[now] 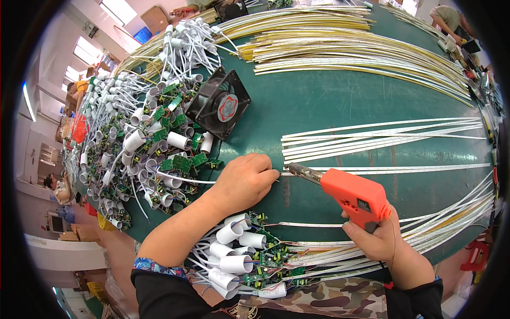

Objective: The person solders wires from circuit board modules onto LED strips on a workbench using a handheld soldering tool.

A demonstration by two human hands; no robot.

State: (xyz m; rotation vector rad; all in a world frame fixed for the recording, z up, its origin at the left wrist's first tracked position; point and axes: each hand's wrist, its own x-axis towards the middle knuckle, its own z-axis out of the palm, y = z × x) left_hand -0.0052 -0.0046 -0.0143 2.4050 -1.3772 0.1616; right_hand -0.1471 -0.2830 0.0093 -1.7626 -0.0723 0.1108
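Observation:
My right hand [374, 234] grips the handle of an orange-red soldering gun [355, 198], whose metal tip points left. The tip reaches the left end of a narrow white LED strip [414, 170] on the table. Just left of that tip, my left hand [243, 179] is closed, fingertips pinched together beside the strip's end. A white cable [188, 180] runs from the pile on the left into this hand, and a thin wire end shows at the fingertips. The palm side of the left hand is hidden.
Several loose LED strips [372, 139] lie beyond the soldering gun. A black fan [220, 103] stands beside a heap of white caps and green circuit boards [159, 138]. Nearer me lie wired caps [236, 264] joined to strips. Strip bundles [350, 50] cover the green table's [329, 98] far side.

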